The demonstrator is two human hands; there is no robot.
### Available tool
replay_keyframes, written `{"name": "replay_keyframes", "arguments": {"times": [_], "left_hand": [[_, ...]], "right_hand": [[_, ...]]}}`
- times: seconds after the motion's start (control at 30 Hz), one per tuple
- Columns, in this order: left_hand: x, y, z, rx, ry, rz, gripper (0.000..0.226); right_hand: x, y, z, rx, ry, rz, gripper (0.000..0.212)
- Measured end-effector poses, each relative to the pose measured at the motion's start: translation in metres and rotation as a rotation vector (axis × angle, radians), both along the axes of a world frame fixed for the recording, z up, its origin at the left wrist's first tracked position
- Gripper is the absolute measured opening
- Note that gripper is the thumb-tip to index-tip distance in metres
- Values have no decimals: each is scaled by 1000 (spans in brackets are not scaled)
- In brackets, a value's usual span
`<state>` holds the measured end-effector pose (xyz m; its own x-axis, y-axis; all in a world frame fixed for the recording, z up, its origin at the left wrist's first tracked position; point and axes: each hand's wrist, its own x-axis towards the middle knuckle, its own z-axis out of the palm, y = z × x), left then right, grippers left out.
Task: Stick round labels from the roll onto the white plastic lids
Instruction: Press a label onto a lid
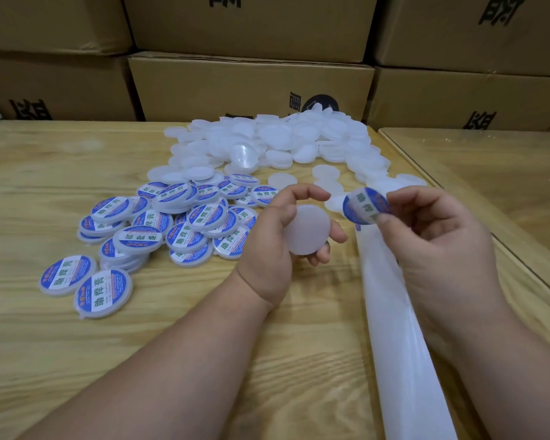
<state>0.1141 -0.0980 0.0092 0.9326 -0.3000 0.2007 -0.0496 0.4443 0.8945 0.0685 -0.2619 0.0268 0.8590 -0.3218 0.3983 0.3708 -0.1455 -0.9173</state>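
Left hand [286,236] cradles blank lid [307,229]; right hand [426,227] pinches curled blue label [364,205]. Labelled lids [159,230] read 助焊膏, table's [77,360] left side.

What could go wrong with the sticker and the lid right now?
1. The label is curled where the right hand pinches it, so it might fold onto itself or go on wrinkled.
2. It is apart from the blank lid in the left hand, so it could land off-centre.
3. The lid is gripped only at its rim, so pressing may tip it or knock it into the labelled lids.
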Motion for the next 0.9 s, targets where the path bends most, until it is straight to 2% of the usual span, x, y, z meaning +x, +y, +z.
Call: {"name": "replay_keyframes", "arguments": {"times": [0.13, 0.2, 0.37, 0.43, 0.53, 0.7, 0.9], "left_hand": [[3, -2, 1, -1, 34, -16, 28], [3, -3, 1, 8, 28, 6, 29], [4, -3, 0, 10, 90, 49, 35], [5, -2, 0, 17, 123, 48, 39], [4, -1, 0, 70, 74, 36, 36], [3, -2, 0, 74, 11, 31, 31], [3, 0, 3, 40, 120, -6, 28]], "right_hand": [[4, -9, 10, 590, 245, 278, 21], [2, -15, 16, 729, 359, 430, 26], [-4, -21, 22, 750, 527, 655, 19], [-4, -22, 22, 737, 572, 721, 24], [-5, -22, 22, 733, 617, 783, 31], [-3, -20, 21, 720, 634, 777, 31], [-2, -20, 20, 711, 633, 778, 32]]}}
